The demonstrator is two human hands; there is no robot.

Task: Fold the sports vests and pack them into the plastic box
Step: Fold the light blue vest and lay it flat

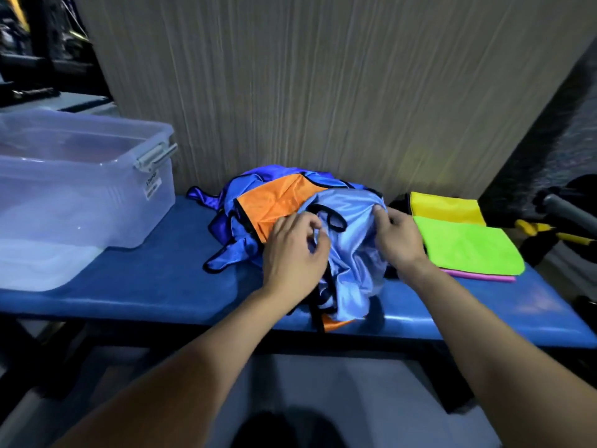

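Both hands pinched the pale blue vest (352,240) atop the heap on the bench (155,279) — left hand (292,250) and right hand (399,240) curled into thin, slippery, limp cloth — best held by its black-bound edges.

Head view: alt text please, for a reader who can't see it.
Both hands, left hand and right hand, grip a light blue vest atop a crumpled vest pile on a blue bench. A clear plastic box stands left; folded cloths lie right.
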